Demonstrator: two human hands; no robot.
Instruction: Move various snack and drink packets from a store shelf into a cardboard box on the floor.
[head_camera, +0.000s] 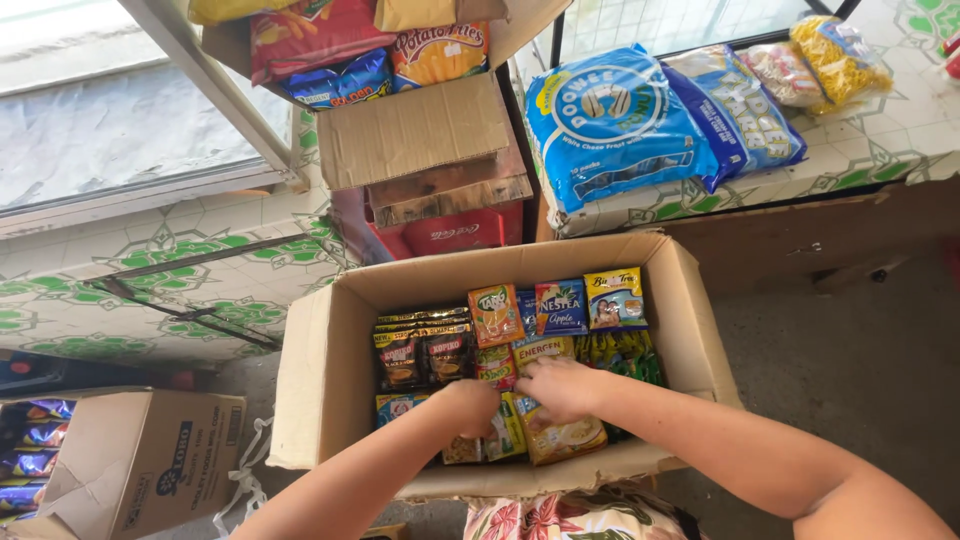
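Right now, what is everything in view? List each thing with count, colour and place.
open box: one, brown cardboard, centre, filled with sachets
dark sachets: a stack, black and gold, box left
orange sachet: one, box back row
blue sachet: one, box back row
yellow sachets: several, box front, under the hands
snack box: one, brown, top centre, holding red and blue bags
red crate: one, under the snack box
blue packs: two, large, on the tiled ledge at right
small box: one, brown, lower left
left hand: fingers down among the front sachets
right hand: resting on a yellow sachet
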